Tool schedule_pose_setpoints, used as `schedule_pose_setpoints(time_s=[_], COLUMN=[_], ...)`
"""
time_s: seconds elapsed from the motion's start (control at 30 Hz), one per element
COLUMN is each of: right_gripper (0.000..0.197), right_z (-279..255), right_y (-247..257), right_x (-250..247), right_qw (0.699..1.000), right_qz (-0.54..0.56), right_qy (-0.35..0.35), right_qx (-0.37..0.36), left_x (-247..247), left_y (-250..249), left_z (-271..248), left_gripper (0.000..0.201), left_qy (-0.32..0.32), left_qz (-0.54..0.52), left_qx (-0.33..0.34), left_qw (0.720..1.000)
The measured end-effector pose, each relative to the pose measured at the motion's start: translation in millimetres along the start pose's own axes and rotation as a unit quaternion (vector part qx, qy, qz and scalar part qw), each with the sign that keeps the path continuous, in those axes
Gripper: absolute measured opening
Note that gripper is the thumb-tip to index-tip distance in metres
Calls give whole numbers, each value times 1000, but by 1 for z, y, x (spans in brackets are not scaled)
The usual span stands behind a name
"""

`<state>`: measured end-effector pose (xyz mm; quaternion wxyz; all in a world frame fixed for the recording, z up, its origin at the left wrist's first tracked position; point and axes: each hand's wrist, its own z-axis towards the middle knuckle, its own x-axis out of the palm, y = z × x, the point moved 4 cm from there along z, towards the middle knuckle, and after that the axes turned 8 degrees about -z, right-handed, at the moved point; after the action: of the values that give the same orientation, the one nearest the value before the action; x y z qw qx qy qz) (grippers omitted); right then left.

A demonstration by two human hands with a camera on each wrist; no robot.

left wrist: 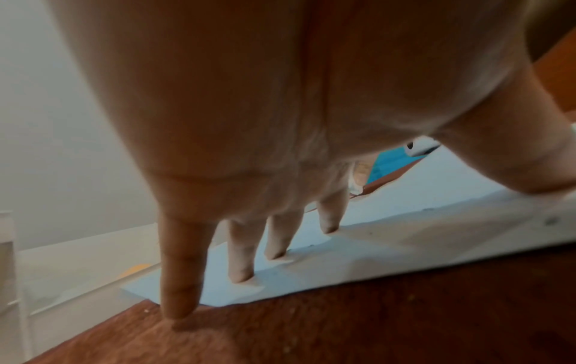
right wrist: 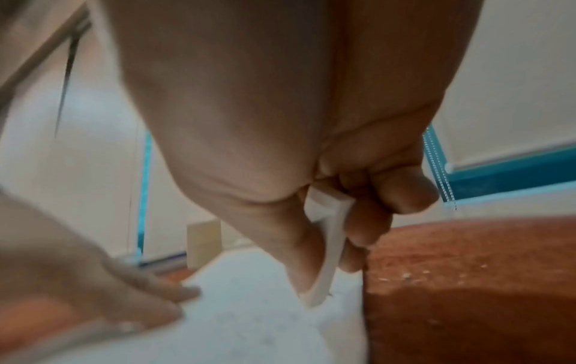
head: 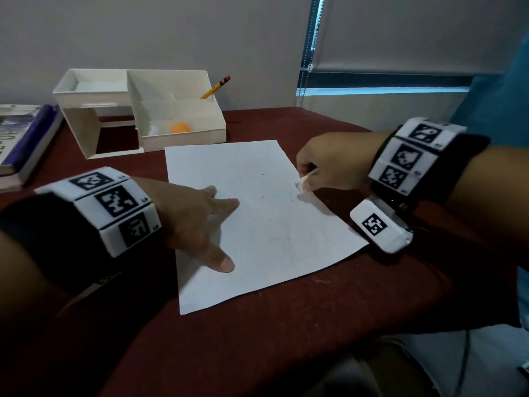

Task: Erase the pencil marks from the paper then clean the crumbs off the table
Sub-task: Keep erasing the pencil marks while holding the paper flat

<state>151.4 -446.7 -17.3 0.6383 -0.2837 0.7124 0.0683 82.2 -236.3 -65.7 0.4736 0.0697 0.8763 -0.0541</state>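
Note:
A white sheet of paper [head: 266, 222] lies on the dark red tablecloth [head: 257, 339], with faint pencil marks and a few dark crumbs near its middle and right edge. My left hand [head: 200, 222] presses the sheet's left side with straight, spread fingers [left wrist: 240, 273]. At the paper's right edge, my right hand [head: 323, 164] pinches a thin white eraser [head: 304, 181] between thumb and curled fingers. The eraser [right wrist: 327, 258] tip touches the paper [right wrist: 249, 320]. Pale crumbs [right wrist: 405, 275] dot the cloth beside the sheet.
A white desk organiser [head: 137, 110] stands behind the paper, holding a yellow pencil [head: 216, 87] and an orange ball [head: 181, 128]. A book [head: 23, 138] lies at the far left. A window blind with a bead chain [head: 303, 67] hangs at the back right.

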Motion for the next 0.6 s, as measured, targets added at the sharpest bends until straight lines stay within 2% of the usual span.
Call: schedule_pose_setpoints(time_s=[0.17,0.27,0.47,0.6], right_gripper=[20,19,24,22], right_z=[-26,-29,-14,-20], right_y=[41,61,58,92], right_x=[-16,-7,8,8], right_qw=[995,992,997,989], right_qz=[49,49,4,47], right_qy=[28,46,58,58], right_qx=[-85,-103,-46,-130], left_x=[-5,-6,3,9], left_y=[-15,-20,1,3], left_z=[8,8,-10,-4], left_gripper=[107,101,115,128], left_qy=[-49,-73,-25,-12], left_qz=[57,68,37,35], left_qx=[-11,3,-14,-20], left_qw=[997,995,999,999])
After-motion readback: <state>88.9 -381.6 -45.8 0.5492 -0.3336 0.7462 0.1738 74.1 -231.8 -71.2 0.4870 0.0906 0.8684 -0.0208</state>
